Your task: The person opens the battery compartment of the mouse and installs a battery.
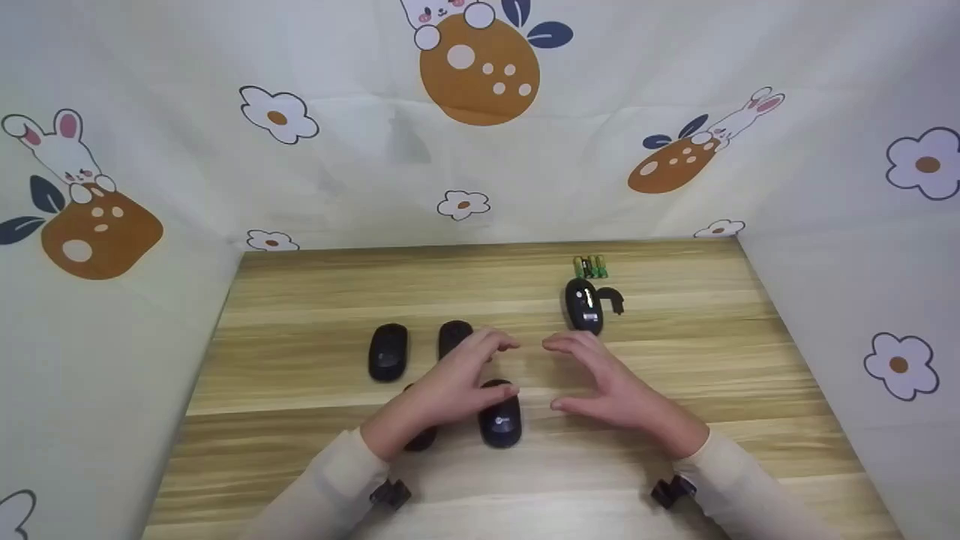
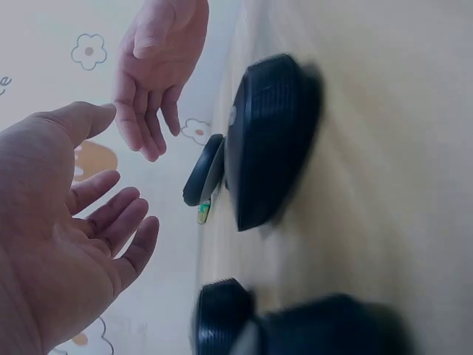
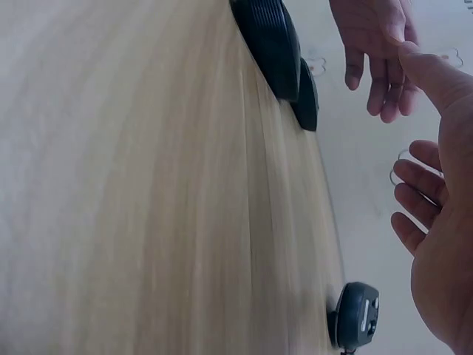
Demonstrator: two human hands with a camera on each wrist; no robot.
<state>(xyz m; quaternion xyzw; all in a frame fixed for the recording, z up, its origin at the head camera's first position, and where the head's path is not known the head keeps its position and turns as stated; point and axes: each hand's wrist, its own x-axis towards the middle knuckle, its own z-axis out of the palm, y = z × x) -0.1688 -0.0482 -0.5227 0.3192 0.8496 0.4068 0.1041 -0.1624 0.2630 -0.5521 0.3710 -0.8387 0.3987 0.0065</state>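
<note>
My left hand [image 1: 461,382] hovers over the computer mice on the left, fingers loosely bent and holding nothing. Beneath its thumb lies a black mouse [image 1: 500,424]; another mouse [image 1: 454,337] is partly covered by its fingers, and a third [image 1: 421,439] shows below the wrist. My right hand [image 1: 611,386] faces it across a gap, its palm bare in the right wrist view. Just beyond the right fingertips, an upturned mouse [image 1: 583,307] shows its underside, with a battery compartment uncovered. A curved black cover [image 1: 613,298] lies beside that mouse.
Several green batteries [image 1: 590,267] lie in a row behind the upturned mouse. One more black mouse [image 1: 388,352] sits further left on the wooden table [image 1: 315,292]. Patterned cloth [image 1: 352,180] walls in the back and both sides.
</note>
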